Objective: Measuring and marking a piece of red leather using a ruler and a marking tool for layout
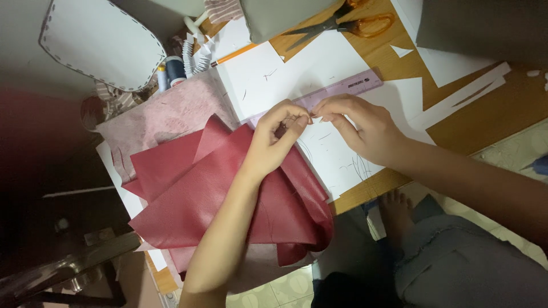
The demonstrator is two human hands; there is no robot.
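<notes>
2 hands meet fingertip to fingertip just below a pink ruler [347, 86]: the left hand [275, 138] and right hand [355, 125] pinch something too small to make out. Red fabric [200, 188] lies folded under the left wrist, lower left of the ruler. Orange-handled scissors [342, 23] rest above the ruler, thread spools [171, 71] far to its left, on white paper [268, 71].

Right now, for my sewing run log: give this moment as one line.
left hand: pinching, over red sheets | right hand: pinching, fingertips meet left | ruler: behind hands | scissors: far, untouched
</notes>
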